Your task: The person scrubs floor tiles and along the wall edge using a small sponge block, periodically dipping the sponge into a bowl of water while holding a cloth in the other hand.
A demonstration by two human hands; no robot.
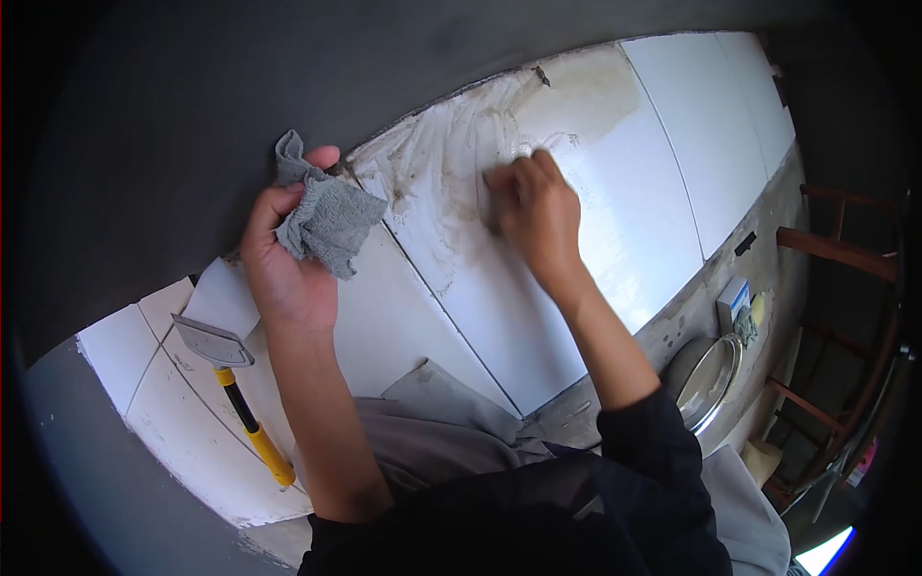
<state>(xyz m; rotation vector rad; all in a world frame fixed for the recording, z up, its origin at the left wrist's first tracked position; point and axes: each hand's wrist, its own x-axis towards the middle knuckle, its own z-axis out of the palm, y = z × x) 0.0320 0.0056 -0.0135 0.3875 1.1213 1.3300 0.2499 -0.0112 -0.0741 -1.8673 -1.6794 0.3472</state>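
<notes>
My left hand (298,278) is closed round a crumpled grey cloth (336,221), held up near the dark wall. Over a white tile (519,317) smeared with brownish dirt and whitish streaks, my right hand (543,211) is closed with its fingers bent down towards the surface. Something small and dark shows at its fingertips, but blur and the fingers hide what it is. A scraper (245,398) with a wide metal head and a yellow and black handle lies left of my left forearm.
Along the upper side runs a dark grey wall (192,106). To the right, a round metal basin (734,370) stands on the grey floor beside a small blue and white box (734,300). Brown wooden framework (836,252) stands at the far right. A grey cloth-like piece (451,398) lies near my lap.
</notes>
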